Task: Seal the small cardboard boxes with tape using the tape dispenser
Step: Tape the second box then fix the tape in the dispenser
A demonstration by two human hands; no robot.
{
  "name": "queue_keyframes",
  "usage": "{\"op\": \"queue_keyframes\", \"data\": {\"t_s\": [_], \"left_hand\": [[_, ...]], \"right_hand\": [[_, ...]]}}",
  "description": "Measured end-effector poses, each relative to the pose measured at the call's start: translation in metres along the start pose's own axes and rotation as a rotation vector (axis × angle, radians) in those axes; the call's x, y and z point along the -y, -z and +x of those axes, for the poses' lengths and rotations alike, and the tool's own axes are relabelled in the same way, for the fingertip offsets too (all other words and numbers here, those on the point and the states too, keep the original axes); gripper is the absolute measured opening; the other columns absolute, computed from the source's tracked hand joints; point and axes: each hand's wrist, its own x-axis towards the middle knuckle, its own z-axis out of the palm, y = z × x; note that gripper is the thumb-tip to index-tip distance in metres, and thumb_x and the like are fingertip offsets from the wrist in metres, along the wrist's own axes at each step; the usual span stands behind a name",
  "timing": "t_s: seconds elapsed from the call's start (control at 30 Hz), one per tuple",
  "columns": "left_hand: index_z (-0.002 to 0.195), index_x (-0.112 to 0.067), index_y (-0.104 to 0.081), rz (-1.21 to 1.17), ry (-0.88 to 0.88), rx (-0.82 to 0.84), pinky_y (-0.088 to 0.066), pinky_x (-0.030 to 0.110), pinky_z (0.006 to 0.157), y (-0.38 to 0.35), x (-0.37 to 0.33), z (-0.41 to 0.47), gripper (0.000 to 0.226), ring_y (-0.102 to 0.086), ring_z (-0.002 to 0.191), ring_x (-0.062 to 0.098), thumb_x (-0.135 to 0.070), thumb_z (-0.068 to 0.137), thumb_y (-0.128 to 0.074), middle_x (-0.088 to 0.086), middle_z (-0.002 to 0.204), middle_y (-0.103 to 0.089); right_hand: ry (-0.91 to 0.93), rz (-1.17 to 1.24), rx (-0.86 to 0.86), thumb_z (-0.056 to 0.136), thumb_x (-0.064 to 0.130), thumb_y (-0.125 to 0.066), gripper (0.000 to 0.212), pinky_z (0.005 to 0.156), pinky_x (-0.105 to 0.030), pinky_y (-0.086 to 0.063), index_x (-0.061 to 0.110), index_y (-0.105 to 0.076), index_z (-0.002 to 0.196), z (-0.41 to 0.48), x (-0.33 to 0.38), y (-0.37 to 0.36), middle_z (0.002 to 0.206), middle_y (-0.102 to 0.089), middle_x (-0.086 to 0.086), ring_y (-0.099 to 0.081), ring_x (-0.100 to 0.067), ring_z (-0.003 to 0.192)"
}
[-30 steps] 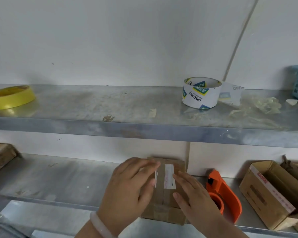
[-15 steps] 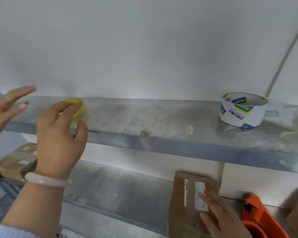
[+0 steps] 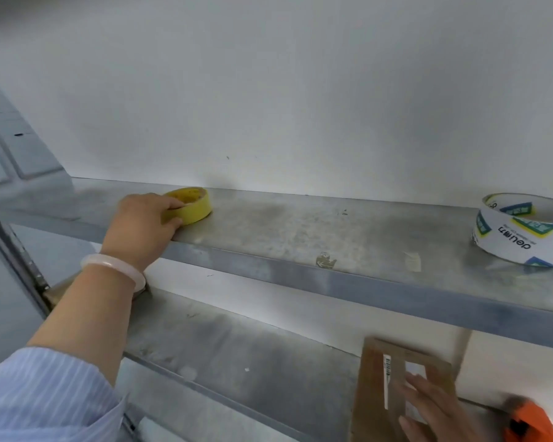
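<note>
The left hand [image 3: 144,221] is gripping the yellow tape roll [image 3: 193,207] at 10 o'clock. The right hand [image 3: 434,409] is resting flat, fingers straight, on the small cardboard box [image 3: 374,393] at 5 o'clock, near the tape dispenser [image 3: 530,422]. The box is probably light and stiff; I would take it by the side edges.

Your head camera faces the wall [image 3: 300,90] from close by, looking down across the upper shelf [image 3: 284,228] and lower shelf [image 3: 253,355]

The left arm [image 3: 87,317] wears a pale glossy bangle [image 3: 114,266] and a light-blue pinstriped sleeve [image 3: 45,397].
</note>
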Motion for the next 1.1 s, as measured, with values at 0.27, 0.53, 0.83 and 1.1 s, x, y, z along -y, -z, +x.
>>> {"op": "queue_keyframes", "data": {"t_s": [0.27,0.53,0.83,1.1], "left_hand": [[0.102,-0.045,-0.067,-0.828,-0.139,-0.061,-0.049,0.012,0.073,0.036,-0.071,-0.068,0.019,-0.061,0.089,0.015,-0.033,0.087,-0.071,-0.007,0.106,-0.066],[0.106,-0.025,-0.075,-1.437,-0.405,0.701,-0.049,0.025,0.054,0.004,-0.167,-0.142,0.037,-0.058,0.061,0.017,-0.05,0.079,-0.073,0.007,0.075,-0.065],[0.106,-0.01,-0.074,-1.598,0.24,1.075,-0.042,0.021,0.045,-0.095,-0.238,-0.204,0.033,-0.054,0.056,0.013,-0.033,0.086,-0.061,0.001,0.066,-0.063],[0.107,-0.037,-0.071,-1.356,0.345,0.819,-0.057,0.027,0.083,-0.12,-0.263,-0.24,0.024,-0.066,0.105,0.005,-0.043,0.089,-0.058,-0.01,0.114,-0.069]], "right_hand": [[-0.194,0.042,0.064,0.09,0.074,-0.028,0.048,0.099,-0.011,-0.039,0.063,-0.033,0.136,-0.009,0.022,0.015,0.141,-0.041,0.03,-0.045,0.003,0.128],[-0.178,0.537,-0.342,0.098,0.029,-0.053,0.025,0.087,-0.007,-0.045,0.043,-0.066,0.115,-0.012,0.096,0.082,0.114,-0.068,0.02,-0.061,0.003,0.109],[-0.563,1.629,-0.31,0.062,0.055,-0.084,0.053,0.067,-0.033,-0.058,0.006,-0.075,0.08,-0.034,0.087,0.11,0.074,-0.068,-0.013,-0.07,-0.025,0.076],[-0.776,1.255,-0.394,0.074,0.039,-0.066,0.029,0.074,-0.034,-0.055,0.015,-0.075,0.088,-0.063,0.068,0.112,0.083,-0.07,-0.009,-0.067,-0.022,0.077]]}}
